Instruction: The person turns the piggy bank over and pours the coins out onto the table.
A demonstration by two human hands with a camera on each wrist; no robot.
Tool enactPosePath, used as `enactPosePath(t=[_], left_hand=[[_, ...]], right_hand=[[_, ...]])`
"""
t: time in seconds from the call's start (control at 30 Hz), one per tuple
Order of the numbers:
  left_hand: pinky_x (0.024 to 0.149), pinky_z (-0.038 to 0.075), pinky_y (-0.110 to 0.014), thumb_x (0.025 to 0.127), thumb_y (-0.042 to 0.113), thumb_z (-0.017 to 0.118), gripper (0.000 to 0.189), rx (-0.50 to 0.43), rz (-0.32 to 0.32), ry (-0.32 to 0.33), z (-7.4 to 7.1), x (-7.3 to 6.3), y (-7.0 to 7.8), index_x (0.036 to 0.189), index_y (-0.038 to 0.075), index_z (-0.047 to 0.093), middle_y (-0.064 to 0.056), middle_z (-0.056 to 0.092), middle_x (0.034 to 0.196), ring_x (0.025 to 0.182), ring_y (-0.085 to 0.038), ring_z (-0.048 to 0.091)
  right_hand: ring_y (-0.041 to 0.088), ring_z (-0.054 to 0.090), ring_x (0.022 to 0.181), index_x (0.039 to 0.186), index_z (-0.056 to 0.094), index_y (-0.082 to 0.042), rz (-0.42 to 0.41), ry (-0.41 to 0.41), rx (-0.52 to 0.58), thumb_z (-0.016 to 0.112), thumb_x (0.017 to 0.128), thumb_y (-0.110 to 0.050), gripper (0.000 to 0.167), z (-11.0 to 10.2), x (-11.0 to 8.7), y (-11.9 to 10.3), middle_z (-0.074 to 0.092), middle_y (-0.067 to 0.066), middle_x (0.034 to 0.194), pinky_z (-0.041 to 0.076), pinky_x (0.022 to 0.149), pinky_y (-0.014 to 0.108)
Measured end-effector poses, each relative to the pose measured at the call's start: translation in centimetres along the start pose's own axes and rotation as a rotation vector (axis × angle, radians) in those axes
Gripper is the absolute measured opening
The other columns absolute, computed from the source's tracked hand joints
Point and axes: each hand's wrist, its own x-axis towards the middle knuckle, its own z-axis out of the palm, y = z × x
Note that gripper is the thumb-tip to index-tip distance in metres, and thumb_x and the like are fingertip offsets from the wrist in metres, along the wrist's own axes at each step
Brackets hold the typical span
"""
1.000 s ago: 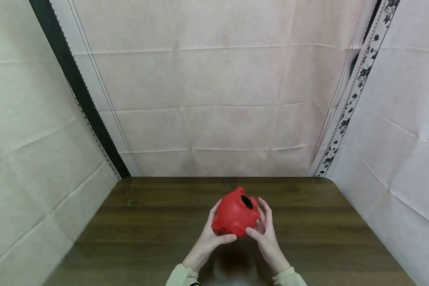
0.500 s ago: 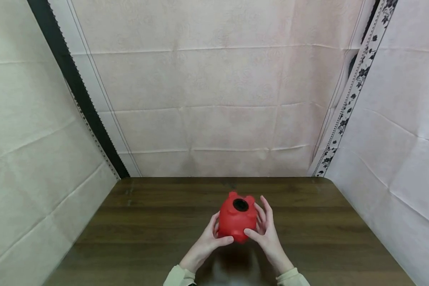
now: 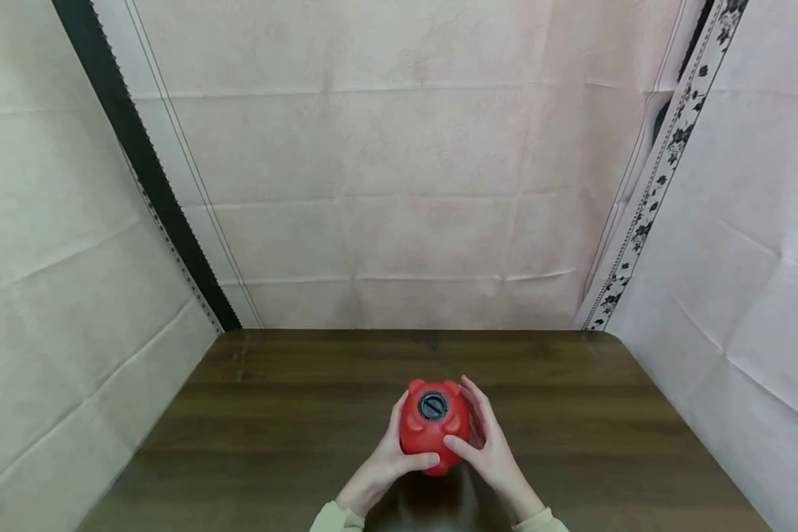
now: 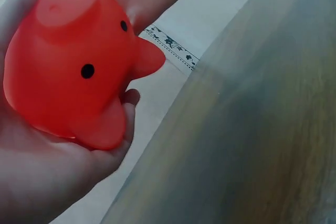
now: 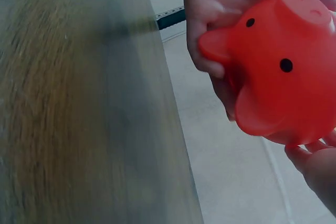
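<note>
Over the near middle of the desk (image 3: 273, 421), red pig (image 3: 435, 440) is held btwn left hand (image 3: 386, 458) & right hand (image 3: 495, 457). Both grips closed on it: left on pig's left side, right on its right, each w/ thumb on the near side. Dk. slotted plug (image 3: 433, 406) faces up in head view, stubby feet around it. Wrist views show snout (image 4: 65, 6), blk eyes & ears. Pale sleeves (image 3: 540, 522) at near edge. Far side: lt. cloth wall (image 3: 399, 185), w/ dk. band (image 3: 146, 162) left, floral trim (image 3: 661, 177) right.
</note>
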Motion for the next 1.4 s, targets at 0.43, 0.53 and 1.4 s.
enactPosePath(t=[0.43, 0.53, 1.4], left_hand=[[0.099, 0.050, -0.042, 0.081, 0.017, 0.077, 0.093, 0.032, 0.027, 0.129, 0.1, -0.2, 0.3, 0.150, 0.032, 0.017, -0.006, 0.040, 0.145, 0.127, -0.023, 0.042], [0.098, 0.052, -0.040, 0.080, 0.019, 0.078, 0.095, 0.029, 0.024, 0.162, 0.0, -0.3, 0.5, 0.150, 0.033, 0.016, -0.005, 0.039, 0.146, 0.128, -0.025, 0.041], [0.095, 0.052, -0.036, 0.078, 0.018, 0.081, 0.100, 0.104, 0.007, 0.169, -0.1, -1.0, 0.5, 0.151, 0.033, 0.015, -0.005, 0.039, 0.147, 0.126, -0.023, 0.046]], right_hand=[[0.010, 0.048, 0.124, 0.133, 0.052, -0.013, -0.319, 0.034, -0.328, 0.066, 0.089, -0.005, 0.047, 0.4, 1.4, -3.5, 0.050, 0.005, 0.138, 0.049, 0.099, 0.027], [0.015, 0.052, 0.118, 0.113, 0.065, -0.015, -0.435, 0.071, -0.558, 0.074, 0.083, -0.009, 0.032, 1.1, 2.2, -4.6, 0.057, 0.001, 0.129, 0.052, 0.093, 0.038], [0.010, 0.054, 0.081, 0.082, 0.067, -0.016, -0.510, 0.121, -0.908, 0.085, 0.069, -0.004, 0.024, 2.7, 2.9, -4.7, 0.060, -0.006, 0.084, 0.044, 0.075, 0.033]])
